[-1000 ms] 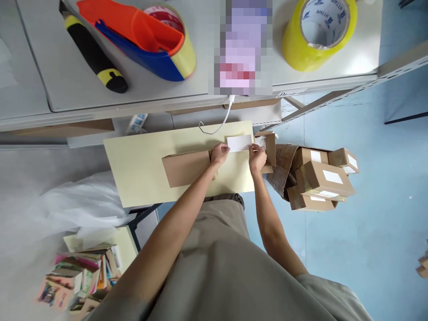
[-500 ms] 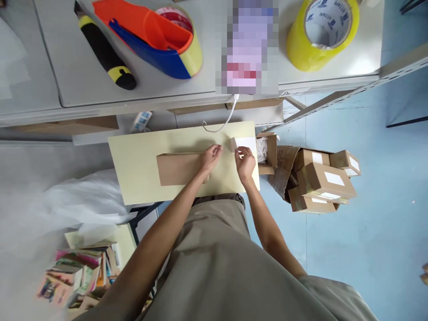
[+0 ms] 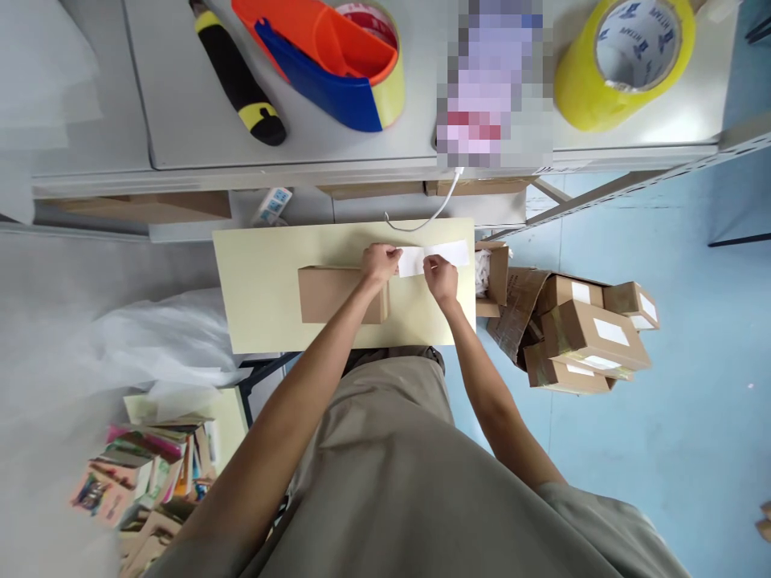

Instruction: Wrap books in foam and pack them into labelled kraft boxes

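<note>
**White label (image 3: 430, 257) pinched between both hands beside the cardboard box**

In the head view, the white label is a thin paper strip held flat and level just past the right end of the cardboard box (image 3: 331, 295), above the pale bench (image 3: 265, 273). The left hand (image 3: 379, 263) is at the box's upper right corner, its fingers closed on the strip's left end. The right hand (image 3: 442, 278), further right of the box, has its fingertips closed on the strip's lower edge near the middle. The strip's right end sticks out free.

The strip looks very light and limp. It would likely curl, crease or cling to itself if let slack, so the ends and edges are the sensible places to hold it, with light tension between the hands.

Right of the box, at the bench edge, stands a small open carton (image 3: 491, 273). Beyond that, on the blue floor, lies a pile of labelled parcels (image 3: 587, 333). Above the box, a grey shelf (image 3: 181, 120) carries a tape dispenser (image 3: 337, 72), a yellow tape roll (image 3: 623, 60) and a black-and-yellow tool (image 3: 238, 76). A white cable (image 3: 425, 221) hangs from the shelf.
</note>
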